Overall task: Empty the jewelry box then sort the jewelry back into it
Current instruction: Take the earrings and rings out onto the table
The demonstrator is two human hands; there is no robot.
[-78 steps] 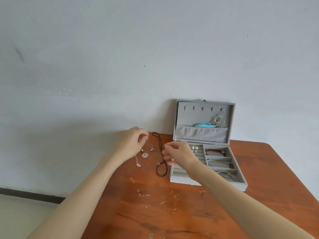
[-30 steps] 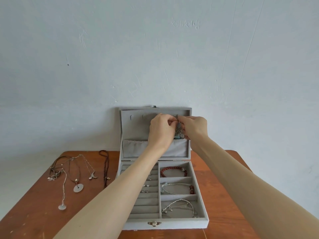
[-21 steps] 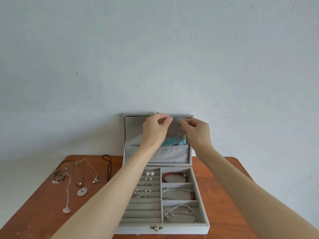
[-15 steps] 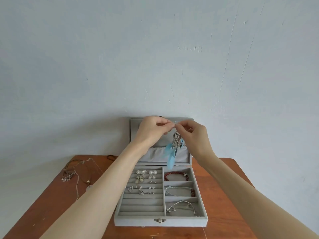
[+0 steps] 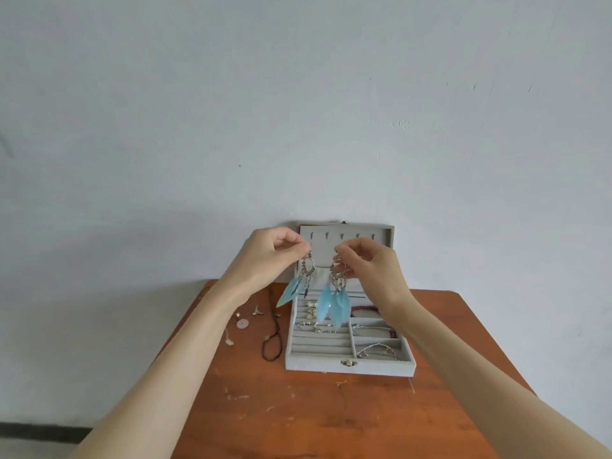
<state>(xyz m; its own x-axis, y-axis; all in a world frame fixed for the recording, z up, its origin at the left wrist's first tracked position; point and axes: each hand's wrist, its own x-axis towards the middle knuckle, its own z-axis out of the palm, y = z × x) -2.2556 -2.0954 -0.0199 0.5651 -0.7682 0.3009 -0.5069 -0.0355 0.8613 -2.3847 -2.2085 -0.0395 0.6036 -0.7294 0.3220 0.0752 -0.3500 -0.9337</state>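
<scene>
- Head view: I see both hands raised in front of the open jewelry box (image 5: 347,365), each pinching one feather earring by its hook.
- left hand (image 5: 268,258): fingertips curled tight on the top of the left earring (image 5: 296,283). Metal hoop, thin dangling chains, pale blue feather swinging out to the left.
- right hand (image 5: 371,265): thumb and forefinger pinch the right earring (image 5: 334,299). Same silver filigree hoop, cluster of soft blue feathers hanging straight down over the tray.
- Box is grey, velvety, rectangular, small metal clasp at the front; lid upright against the wall, row of hooks inside it.
- Tray: ridged ring rolls on the left with small silver studs and pearls; right compartments hold a red bead bracelet (image 5: 364,311) and thin silver bracelets.
- Counter (image 5: 331,419) is scuffed reddish wood. Left of the box lie a dark beaded necklace (image 5: 272,346) and fine chain pendants (image 5: 243,323).
- Versus 0.5 s ago: the earrings were held together as one bunch between the hands; now separated, one per hand, hands further apart.
</scene>
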